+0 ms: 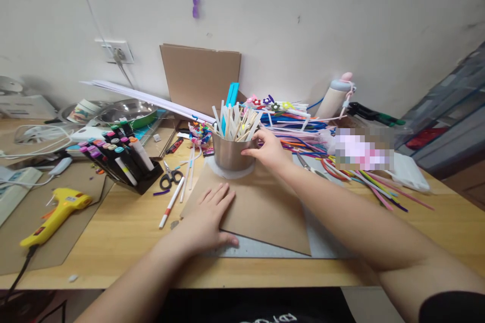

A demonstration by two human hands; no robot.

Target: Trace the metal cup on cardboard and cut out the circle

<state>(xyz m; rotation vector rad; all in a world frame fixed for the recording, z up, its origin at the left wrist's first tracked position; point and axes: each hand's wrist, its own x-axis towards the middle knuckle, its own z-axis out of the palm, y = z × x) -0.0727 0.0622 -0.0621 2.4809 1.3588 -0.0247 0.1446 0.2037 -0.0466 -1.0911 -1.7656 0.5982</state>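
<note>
My left hand [212, 217] lies flat, fingers spread, on the left side of a brown cardboard sheet [265, 207]. My right hand [271, 150] pinches the right rim of a metal cup [233, 156], thumb outside. The cup stands upright at the far edge of the cardboard, on a whitish round piece [231, 171]. Translucent white sticks [242, 118], wooden sticks and a turquoise strip [232, 93] stick out of it. Under the cardboard, a grey mat [326, 237] shows at the front and right.
Left of the cardboard are a white pen [172, 203], scissors [170, 176] and a black marker holder [142, 181]. A yellow glue gun [56, 212] lies farther left. Colourful pipe cleaners [299, 133] cover the back right, near a bottle [335, 98]. Another cardboard sheet [200, 75] leans on the wall.
</note>
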